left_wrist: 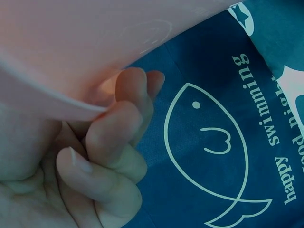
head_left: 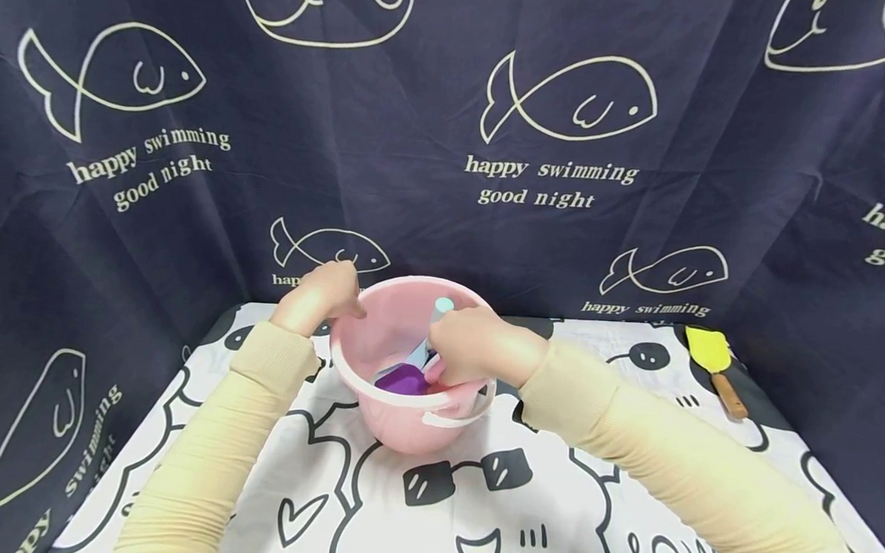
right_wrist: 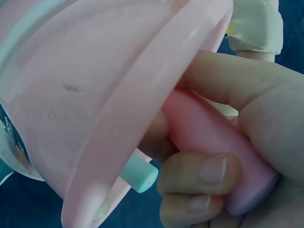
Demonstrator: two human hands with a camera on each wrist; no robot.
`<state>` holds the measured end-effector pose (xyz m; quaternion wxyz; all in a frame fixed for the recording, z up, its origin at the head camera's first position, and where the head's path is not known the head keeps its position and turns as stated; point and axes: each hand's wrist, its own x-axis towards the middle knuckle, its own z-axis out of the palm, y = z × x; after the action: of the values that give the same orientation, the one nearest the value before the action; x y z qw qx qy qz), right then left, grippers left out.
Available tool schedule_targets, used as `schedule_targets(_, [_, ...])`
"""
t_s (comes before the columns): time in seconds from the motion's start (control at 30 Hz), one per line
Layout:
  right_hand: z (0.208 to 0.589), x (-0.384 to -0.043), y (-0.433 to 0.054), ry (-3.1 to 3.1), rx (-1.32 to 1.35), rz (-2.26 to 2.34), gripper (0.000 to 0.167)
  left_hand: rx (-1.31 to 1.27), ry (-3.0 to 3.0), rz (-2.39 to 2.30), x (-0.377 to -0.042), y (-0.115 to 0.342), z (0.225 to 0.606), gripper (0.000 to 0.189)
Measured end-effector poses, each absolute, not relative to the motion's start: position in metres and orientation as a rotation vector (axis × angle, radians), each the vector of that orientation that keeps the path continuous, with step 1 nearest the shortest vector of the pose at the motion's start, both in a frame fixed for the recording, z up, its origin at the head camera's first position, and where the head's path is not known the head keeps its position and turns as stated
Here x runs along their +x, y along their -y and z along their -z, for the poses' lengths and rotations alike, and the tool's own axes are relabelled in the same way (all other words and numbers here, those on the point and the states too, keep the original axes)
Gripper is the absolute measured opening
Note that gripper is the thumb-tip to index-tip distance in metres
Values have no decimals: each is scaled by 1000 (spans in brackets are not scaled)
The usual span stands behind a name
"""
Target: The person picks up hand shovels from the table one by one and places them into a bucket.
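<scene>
A pink bucket point(head_left: 412, 425) stands slightly tilted on the table, with its pale handle point(head_left: 459, 419) hanging at the front right. My left hand point(head_left: 325, 295) grips the bucket's left rim, thumb inside and curled fingers outside in the left wrist view. Reaching in over the right rim, my right hand point(head_left: 476, 345) holds a thick pink handle point(right_wrist: 209, 137), fingers wrapped round it. Just beside that handle in the bucket shows a purple piece point(head_left: 403, 380); I cannot tell whether they are joined. A light-blue tool point(head_left: 441, 310) with a teal handle end point(right_wrist: 140, 175) leans inside too.
A yellow spatula point(head_left: 709, 349) with a brown handle point(head_left: 729, 398) lies near the table's right edge. The white cloth point(head_left: 305, 453) with black cartoon drawings covers the table. Dark blue curtains point(head_left: 419, 142) with fish drawings hang behind and at both sides.
</scene>
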<state>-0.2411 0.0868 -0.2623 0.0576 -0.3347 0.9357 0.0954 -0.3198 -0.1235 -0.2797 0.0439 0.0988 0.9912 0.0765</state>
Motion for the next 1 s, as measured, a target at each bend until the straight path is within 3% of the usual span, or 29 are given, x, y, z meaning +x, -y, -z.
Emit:
schedule_targets(0.67, [274,-239,-74,-2879,-894,-306,22,316,-3022,-249,-321,125,278,24])
schedule_targets(1.0, [282,-241,-72,-2872,-834,-318,27,317,-3016,-258,-320,125,279,23])
